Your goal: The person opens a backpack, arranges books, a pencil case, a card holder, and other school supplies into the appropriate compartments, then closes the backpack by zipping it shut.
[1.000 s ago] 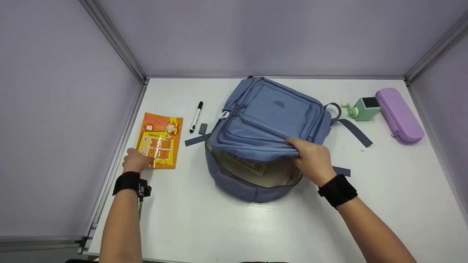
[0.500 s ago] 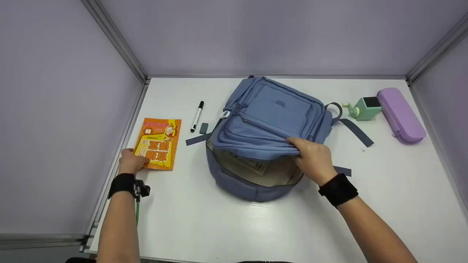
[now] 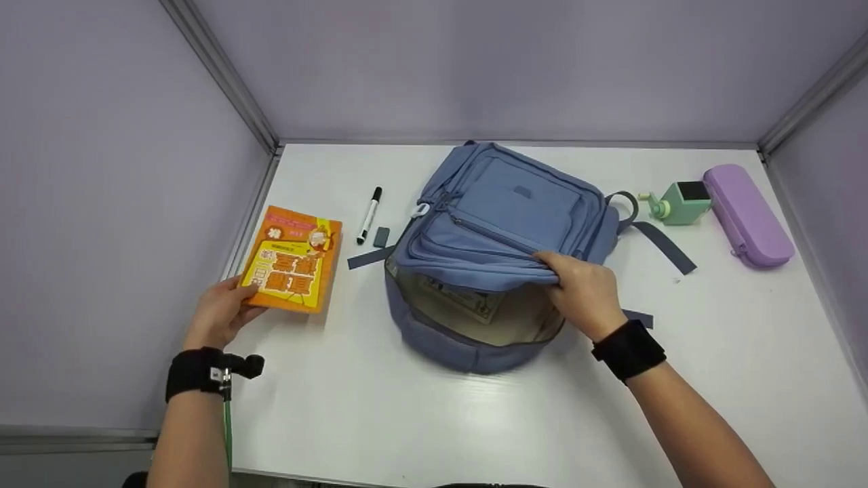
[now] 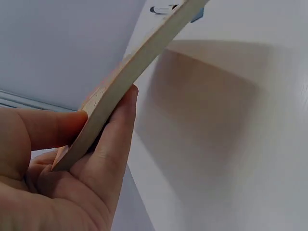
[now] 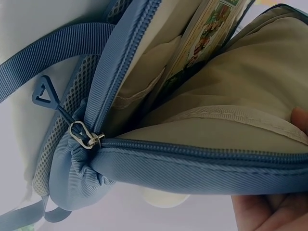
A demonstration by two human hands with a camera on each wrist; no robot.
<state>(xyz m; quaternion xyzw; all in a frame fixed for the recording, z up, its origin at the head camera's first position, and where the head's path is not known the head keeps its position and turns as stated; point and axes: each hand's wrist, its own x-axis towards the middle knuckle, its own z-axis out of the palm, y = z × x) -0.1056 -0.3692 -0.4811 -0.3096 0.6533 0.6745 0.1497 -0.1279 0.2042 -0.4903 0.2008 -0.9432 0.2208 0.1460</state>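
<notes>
My left hand (image 3: 220,312) pinches an orange and yellow book (image 3: 291,261) by its near left corner, thumb on the cover and fingers underneath. In the left wrist view the book's pale page edge (image 4: 139,62) slants up, raised over the table with a shadow below. A blue backpack (image 3: 515,203) lies mid-table with its main compartment unzipped. My right hand (image 3: 583,295) grips the top flap's edge and holds it up. Inside the backpack, a printed book or booklet (image 5: 209,36) shows against the beige lining; part of it is hidden.
Between the held book and the backpack lie a marker (image 3: 369,215) and a small dark green block (image 3: 381,236). At the right stand a green hand-crank pencil sharpener (image 3: 685,203) and a purple pencil case (image 3: 748,215). Backpack straps (image 3: 664,247) stretch across the white table (image 3: 420,427).
The left hand has drawn the book slightly toward the left table edge, then lifted it off the table, turning the hand so its fingers go beneath. The right hand stays on the flap.
</notes>
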